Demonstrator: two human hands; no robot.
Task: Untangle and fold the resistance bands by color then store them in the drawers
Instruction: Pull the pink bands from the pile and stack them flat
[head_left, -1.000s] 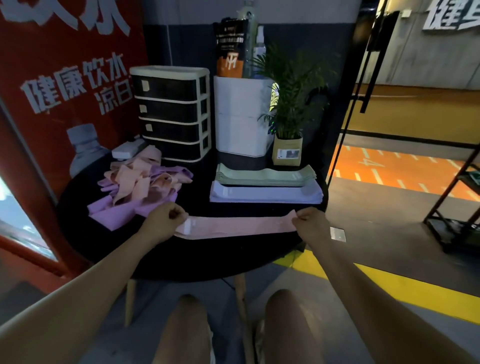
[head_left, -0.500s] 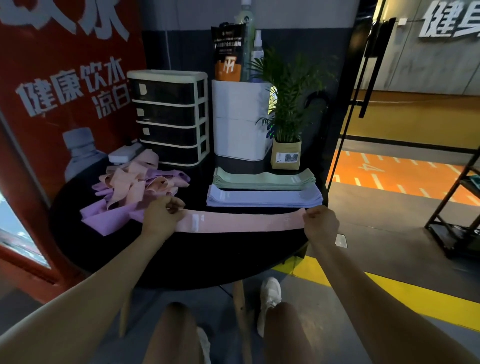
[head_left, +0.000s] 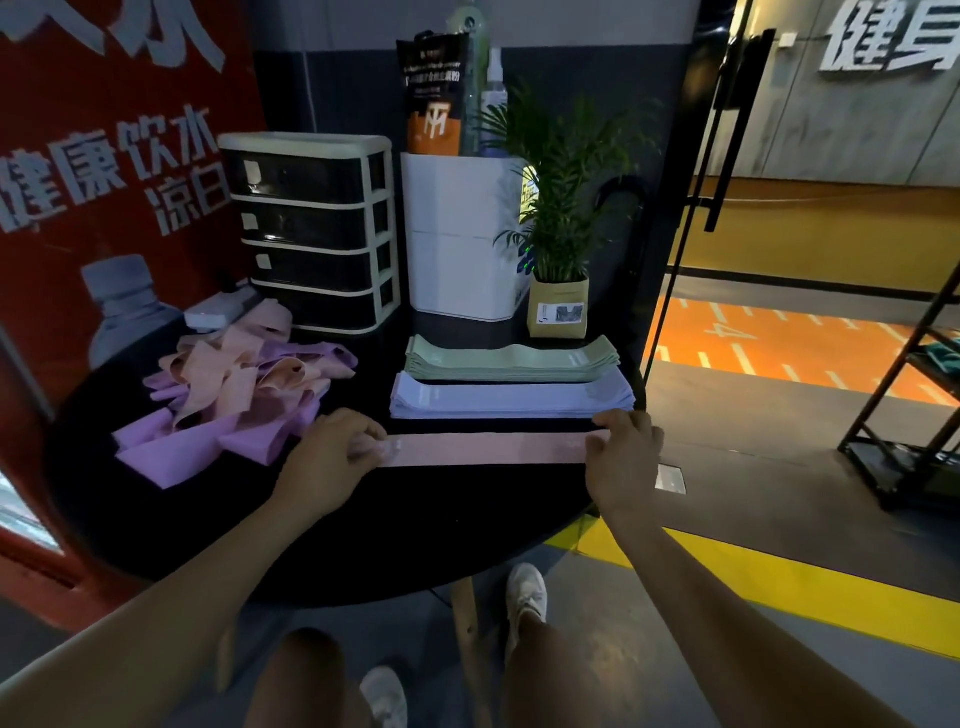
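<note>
Pink band (head_left: 488, 448) lies flat, left hand (head_left: 327, 457) and right hand (head_left: 621, 457) pinning its ends.

Bare forearms and bare knees, no sleeves in view, and white sneakers (head_left: 527, 590) on the feet

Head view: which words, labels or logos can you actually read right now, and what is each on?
"健康饮水" over "凉白": white characters, cut off at the edge, on the red poster.
"健身": raised white letters, cropped, on the grey wall.
Black and orange bag: a white logo, perhaps "M"; its small print is too blurred.
Drawer unit tags, plant pot label, pink band patch: unreadable.
</note>
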